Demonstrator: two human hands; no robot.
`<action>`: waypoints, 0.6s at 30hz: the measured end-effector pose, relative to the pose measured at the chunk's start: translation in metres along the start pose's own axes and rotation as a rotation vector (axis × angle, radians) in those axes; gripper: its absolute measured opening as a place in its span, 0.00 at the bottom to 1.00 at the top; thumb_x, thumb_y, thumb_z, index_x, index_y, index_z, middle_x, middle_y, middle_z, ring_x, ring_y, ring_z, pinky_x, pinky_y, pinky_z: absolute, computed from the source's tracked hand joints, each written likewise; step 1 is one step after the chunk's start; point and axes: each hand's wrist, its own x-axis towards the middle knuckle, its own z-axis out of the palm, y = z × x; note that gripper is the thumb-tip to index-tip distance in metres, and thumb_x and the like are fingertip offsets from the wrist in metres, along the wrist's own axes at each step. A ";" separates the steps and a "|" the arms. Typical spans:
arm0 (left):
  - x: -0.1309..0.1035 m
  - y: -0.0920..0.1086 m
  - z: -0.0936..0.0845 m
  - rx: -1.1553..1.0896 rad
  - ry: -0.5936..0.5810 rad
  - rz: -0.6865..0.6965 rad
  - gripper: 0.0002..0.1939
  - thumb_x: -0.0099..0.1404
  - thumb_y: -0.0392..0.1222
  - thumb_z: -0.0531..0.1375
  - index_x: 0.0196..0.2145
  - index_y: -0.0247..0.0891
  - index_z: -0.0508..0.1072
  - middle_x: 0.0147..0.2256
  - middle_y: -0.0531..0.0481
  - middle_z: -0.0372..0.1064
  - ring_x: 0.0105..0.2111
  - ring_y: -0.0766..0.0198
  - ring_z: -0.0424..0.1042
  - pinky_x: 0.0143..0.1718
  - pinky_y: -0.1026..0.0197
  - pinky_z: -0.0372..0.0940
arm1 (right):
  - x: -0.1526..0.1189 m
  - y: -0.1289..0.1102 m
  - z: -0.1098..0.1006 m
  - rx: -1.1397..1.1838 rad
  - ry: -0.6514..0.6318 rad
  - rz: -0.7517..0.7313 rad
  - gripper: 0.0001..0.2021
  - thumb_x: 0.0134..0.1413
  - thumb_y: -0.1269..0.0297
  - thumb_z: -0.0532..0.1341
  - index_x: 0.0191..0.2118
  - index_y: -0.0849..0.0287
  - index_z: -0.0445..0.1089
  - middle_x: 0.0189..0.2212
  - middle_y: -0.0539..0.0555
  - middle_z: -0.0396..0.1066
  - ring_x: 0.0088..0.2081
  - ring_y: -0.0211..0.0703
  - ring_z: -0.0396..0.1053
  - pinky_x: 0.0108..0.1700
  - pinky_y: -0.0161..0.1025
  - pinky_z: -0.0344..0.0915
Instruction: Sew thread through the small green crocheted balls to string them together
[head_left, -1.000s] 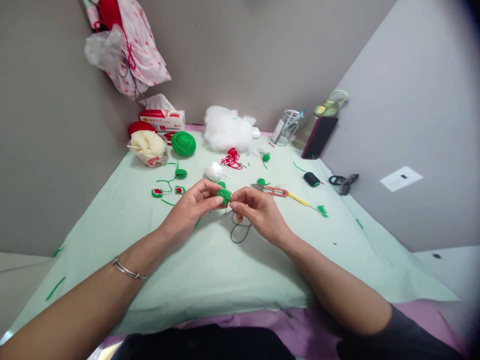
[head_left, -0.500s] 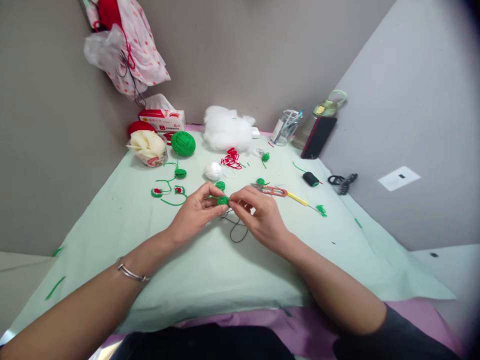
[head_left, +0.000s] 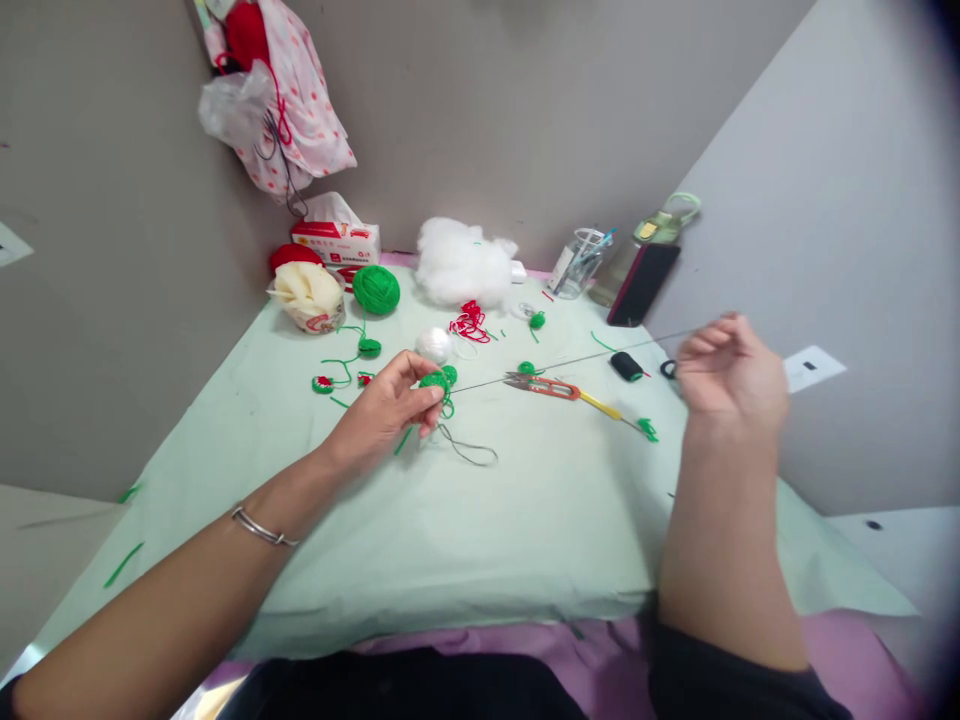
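Between the thumb and fingers of my left hand (head_left: 390, 400) is a small green crocheted piece (head_left: 435, 381), with green yarn hanging from it. A dark thread (head_left: 566, 361) runs taut from that piece up to the right. My right hand (head_left: 731, 370) is raised at the far end of the thread, fingers closed on it; whether a needle is in them I cannot tell. A slack loop of the thread (head_left: 472, 455) lies on the cloth below my left hand. Orange thread snips (head_left: 544, 386) and a yellow-handled crochet hook (head_left: 600, 405) lie between my hands.
Behind are a green yarn ball (head_left: 376, 289), white stuffing (head_left: 466, 265), a white yarn ball (head_left: 434, 344) and red yarn scraps (head_left: 469, 322). At right stand a glass of pens (head_left: 577, 268), a phone (head_left: 643, 285) and a black thread spool (head_left: 625, 367). Small crocheted pieces (head_left: 369, 347) lie at left.
My right hand has moved from beside the green piece far up to the right, drawing the thread taut. The slack loop has changed shape. My left hand still holds the green piece.
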 end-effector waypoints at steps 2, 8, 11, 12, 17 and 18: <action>-0.001 0.002 0.001 0.013 0.022 -0.013 0.13 0.60 0.42 0.69 0.37 0.40 0.67 0.29 0.57 0.63 0.21 0.72 0.60 0.21 0.64 0.52 | 0.011 0.005 -0.015 -0.016 0.152 -0.075 0.17 0.46 0.53 0.71 0.27 0.49 0.60 0.19 0.45 0.50 0.20 0.37 0.44 0.24 0.42 0.43; 0.000 -0.002 -0.002 0.085 0.012 -0.025 0.13 0.60 0.44 0.69 0.39 0.41 0.70 0.32 0.56 0.63 0.21 0.73 0.56 0.22 0.63 0.49 | -0.046 0.001 0.060 -0.147 -0.343 0.068 0.10 0.56 0.54 0.66 0.40 0.53 0.73 0.22 0.47 0.60 0.23 0.37 0.54 0.26 0.39 0.51; 0.000 -0.007 -0.004 0.112 -0.014 -0.011 0.13 0.61 0.46 0.68 0.40 0.42 0.71 0.32 0.56 0.63 0.22 0.73 0.56 0.22 0.63 0.50 | -0.098 -0.003 0.111 -0.236 -0.619 0.126 0.09 0.53 0.58 0.70 0.35 0.57 0.78 0.25 0.50 0.67 0.26 0.37 0.61 0.30 0.38 0.57; 0.001 -0.008 -0.004 0.119 -0.022 -0.005 0.13 0.62 0.46 0.68 0.40 0.42 0.71 0.32 0.56 0.63 0.21 0.73 0.57 0.23 0.63 0.51 | -0.111 -0.003 0.123 -0.298 -0.743 0.105 0.08 0.54 0.59 0.69 0.36 0.57 0.79 0.26 0.50 0.68 0.27 0.36 0.61 0.31 0.37 0.58; 0.003 -0.010 -0.005 0.127 -0.037 0.008 0.13 0.62 0.46 0.68 0.40 0.42 0.71 0.31 0.56 0.64 0.22 0.72 0.60 0.24 0.63 0.55 | -0.119 0.004 0.128 -0.250 -0.842 0.119 0.09 0.59 0.58 0.64 0.33 0.58 0.77 0.28 0.51 0.70 0.29 0.37 0.63 0.31 0.36 0.60; 0.003 -0.009 -0.006 0.122 -0.028 0.008 0.13 0.62 0.46 0.68 0.40 0.41 0.71 0.32 0.56 0.64 0.22 0.72 0.60 0.24 0.62 0.55 | -0.109 0.005 0.120 -0.214 -0.735 0.134 0.09 0.58 0.57 0.65 0.32 0.57 0.76 0.28 0.51 0.70 0.28 0.37 0.63 0.30 0.37 0.60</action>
